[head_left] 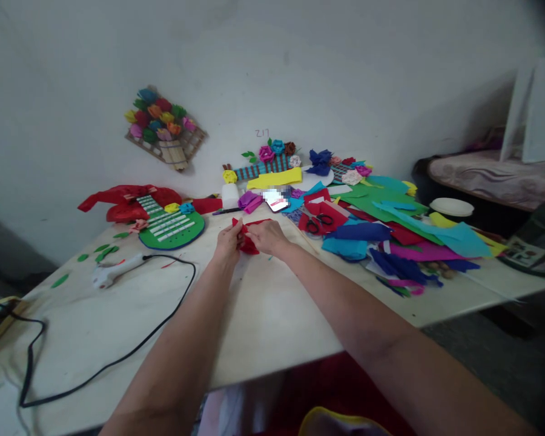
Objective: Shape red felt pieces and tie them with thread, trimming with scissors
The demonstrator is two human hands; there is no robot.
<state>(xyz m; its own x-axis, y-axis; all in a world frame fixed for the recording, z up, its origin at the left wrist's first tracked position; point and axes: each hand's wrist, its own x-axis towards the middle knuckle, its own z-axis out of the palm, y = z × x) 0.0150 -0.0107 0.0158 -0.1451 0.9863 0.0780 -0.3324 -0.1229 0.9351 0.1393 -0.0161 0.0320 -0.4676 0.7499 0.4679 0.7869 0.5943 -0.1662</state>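
A piece of red crepe paper (251,245) is pinched between both hands over the middle of the table. My left hand (229,243) closes on its left side, fingers bent around it. From the right, my right hand (267,236) grips the paper's upper edge with fingers pressed together. Part of the paper is hidden behind the fingers. Just beyond the hands lie a purple paper roll (250,202) and a phone (277,201). Black-handled scissors (318,223) rest on red paper to the right.
On the left lie a glue gun (118,270) with a looping black cord (163,324) and a green guitar-shaped craft (175,231). Coloured paper sheets (418,251) pile up at right, near a large bottle (538,239). Paper flowers (266,154) stand against the wall.
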